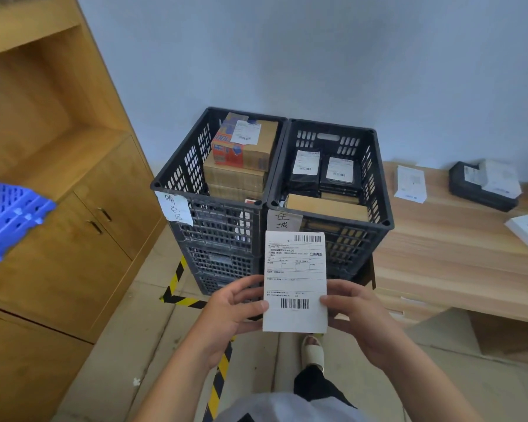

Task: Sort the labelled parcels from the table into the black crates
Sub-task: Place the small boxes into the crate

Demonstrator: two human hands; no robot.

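Left hand [237, 303] and right hand [355, 312] both pinch a labelled white parcel [294, 281] by its side edges, upright, just before two black crates [378, 190].

Both black crates are open on top: the left crate [177, 181] is filled with stacked cardboard boxes [241, 159] up to above its rim, so little room is left there, while the right crate [375, 178] has free depth above its black packets [323, 172] — mostly at the back. The wooden cabinet [73, 184] stands near on the left, the table [457, 254] touches on the right, and the held parcel [294, 281] covers the front of the right crate.
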